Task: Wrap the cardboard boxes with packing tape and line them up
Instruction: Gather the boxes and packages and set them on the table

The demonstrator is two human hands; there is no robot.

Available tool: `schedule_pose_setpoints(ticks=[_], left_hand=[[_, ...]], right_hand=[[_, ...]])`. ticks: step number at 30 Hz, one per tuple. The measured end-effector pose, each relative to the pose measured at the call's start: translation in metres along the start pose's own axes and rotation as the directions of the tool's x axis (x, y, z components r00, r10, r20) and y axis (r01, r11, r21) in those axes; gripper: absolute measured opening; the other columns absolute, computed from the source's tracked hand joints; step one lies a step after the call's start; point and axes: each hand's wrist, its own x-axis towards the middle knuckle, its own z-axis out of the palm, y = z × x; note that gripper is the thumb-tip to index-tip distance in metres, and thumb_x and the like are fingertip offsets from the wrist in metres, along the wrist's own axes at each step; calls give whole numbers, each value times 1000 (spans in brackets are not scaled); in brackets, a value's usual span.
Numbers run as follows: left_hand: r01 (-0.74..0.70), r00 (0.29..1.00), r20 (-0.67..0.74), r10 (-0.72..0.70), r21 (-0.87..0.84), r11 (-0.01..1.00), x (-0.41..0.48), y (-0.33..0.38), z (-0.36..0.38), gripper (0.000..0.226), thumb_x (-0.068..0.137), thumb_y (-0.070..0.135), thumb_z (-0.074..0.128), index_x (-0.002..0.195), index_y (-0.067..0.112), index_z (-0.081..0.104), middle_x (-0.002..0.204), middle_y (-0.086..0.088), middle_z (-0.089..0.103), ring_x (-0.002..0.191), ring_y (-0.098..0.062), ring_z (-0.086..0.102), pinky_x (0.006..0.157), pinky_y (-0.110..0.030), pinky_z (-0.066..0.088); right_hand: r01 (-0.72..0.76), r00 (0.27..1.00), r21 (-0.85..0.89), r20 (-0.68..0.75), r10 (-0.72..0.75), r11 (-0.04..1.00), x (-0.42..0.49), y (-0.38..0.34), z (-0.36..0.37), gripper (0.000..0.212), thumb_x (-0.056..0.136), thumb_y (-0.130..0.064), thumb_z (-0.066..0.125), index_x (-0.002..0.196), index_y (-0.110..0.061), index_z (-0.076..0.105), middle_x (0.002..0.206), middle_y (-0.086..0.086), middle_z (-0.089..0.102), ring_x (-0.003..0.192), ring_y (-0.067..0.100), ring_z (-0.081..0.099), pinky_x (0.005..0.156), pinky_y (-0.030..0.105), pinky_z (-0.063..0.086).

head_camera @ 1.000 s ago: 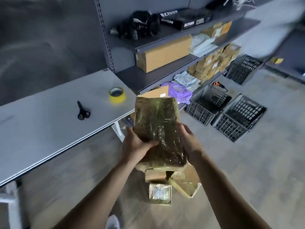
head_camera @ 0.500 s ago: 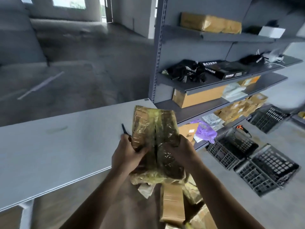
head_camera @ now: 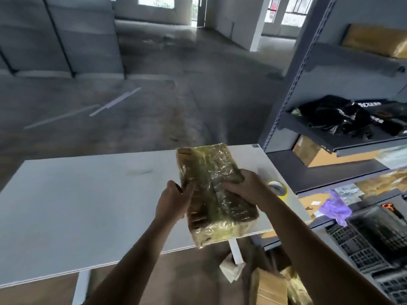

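Both hands clasp the flat rectangular cardboard box wrapped in crinkled, glossy yellowish tape (head_camera: 211, 190), held tilted over the right end of the white tabletop (head_camera: 88, 194); whether it touches the surface cannot be told. The left hand (head_camera: 174, 201) curls round its left long edge, thumb on the top face. The right hand (head_camera: 244, 188) closes over the right edge. The right wrist hides part of a yellow roll of packing tape (head_camera: 278, 188) (only its far side shows). On the floor, plain brown cardboard boxes (head_camera: 268, 287) are blurred and cut off.

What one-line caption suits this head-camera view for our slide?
Left hand and right hand hold a tape-wrapped box above the white table, near a yellow tape roll.
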Motion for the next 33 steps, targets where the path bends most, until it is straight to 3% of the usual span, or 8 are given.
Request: schedule_pose_setpoints(ticks=[3,7,15,18,21,23,26,33], left_hand=[[136,988,93,-124,-136,981,31,-11,-18,52,86,59,56,89,7,59,75,-7,68,58,-20,69,47,-30,56],[200,980,75,-186,-318,927,75,-25,-32,35,91,43,60,80,9,62,62,-8,69,54,-24,70,50,-35,58],[277,886,-171,-432,-552,786,145,-18,-56,32,92,39,58,84,8,60,78,-17,70,56,-29,70,60,-43,60],[255,829,-224,-513,-665,702,161,-20,-60,27,93,37,57,83,12,60,81,-16,69,50,-26,68,52,-36,59],[223,798,-236,-555,-740,635,173,-26,-61,27,94,33,59,81,10,61,81,-13,67,47,-22,66,45,-29,56],[210,785,-227,-576,-778,592,182,-28,-65,25,93,28,60,78,8,61,76,-14,66,51,-25,66,43,-28,55],[216,769,-211,-603,-802,556,194,-38,-79,24,93,24,59,78,6,62,74,-17,66,58,-29,66,46,-32,57],[353,842,-84,-533,-660,663,212,-74,-135,27,99,23,46,95,1,60,74,-10,64,62,-24,65,54,-30,55]], right_hand=[[71,993,-45,94,-67,996,39,-16,16,47,69,-51,78,103,-21,67,90,-7,69,82,10,62,65,24,41],[162,975,-51,164,-152,985,97,-35,40,44,65,-56,78,94,-23,67,83,-12,68,77,5,62,61,16,43],[336,938,-383,48,-345,861,190,-67,85,60,88,-52,58,137,-22,43,129,7,51,118,27,48,90,41,44],[259,966,-266,51,-255,928,204,-70,101,78,88,-51,59,149,-19,24,139,17,41,125,35,42,95,46,44],[180,967,-78,199,-161,981,204,-79,122,90,90,-51,58,152,-11,7,146,18,41,128,36,45,99,41,41],[150,934,-12,328,-138,989,201,-87,139,84,91,-46,59,151,-12,10,138,13,52,118,33,55,93,38,48],[178,919,29,353,-177,984,201,-99,162,80,90,-39,62,150,-14,15,127,9,61,109,29,61,89,37,50],[167,922,-51,362,-138,985,212,-131,219,70,96,-46,50,151,-18,18,121,10,63,104,27,62,75,28,45]])
